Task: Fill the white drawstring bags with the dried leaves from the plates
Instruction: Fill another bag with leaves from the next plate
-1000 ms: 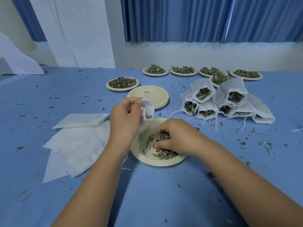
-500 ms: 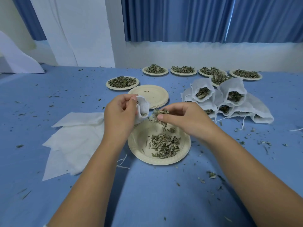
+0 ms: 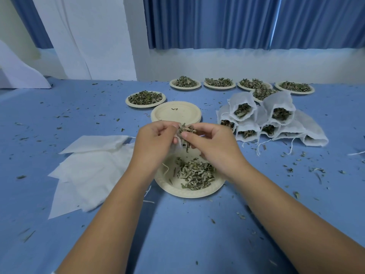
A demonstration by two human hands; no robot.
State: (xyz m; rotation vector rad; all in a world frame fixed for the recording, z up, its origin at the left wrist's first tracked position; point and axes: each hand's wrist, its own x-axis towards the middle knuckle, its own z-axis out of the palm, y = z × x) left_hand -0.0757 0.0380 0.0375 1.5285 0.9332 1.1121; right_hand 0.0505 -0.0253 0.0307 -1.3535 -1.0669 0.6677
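blue tablecloth [image 3: 59,115], cream plates [image 3: 189,191], white bags [image 3: 92,171], green leaves [image 3: 195,173]

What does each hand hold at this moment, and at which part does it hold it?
The left hand grips a white drawstring bag near its mouth, though the bag is mostly hidden. The right hand pinches a clump of dried leaves between its fingertips.

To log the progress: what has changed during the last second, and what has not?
The right hand rose from the plate with a pinch of dried leaves and brought it to the bag. The left hand still holds that bag. The plate, filled bags and empty bags stayed put.
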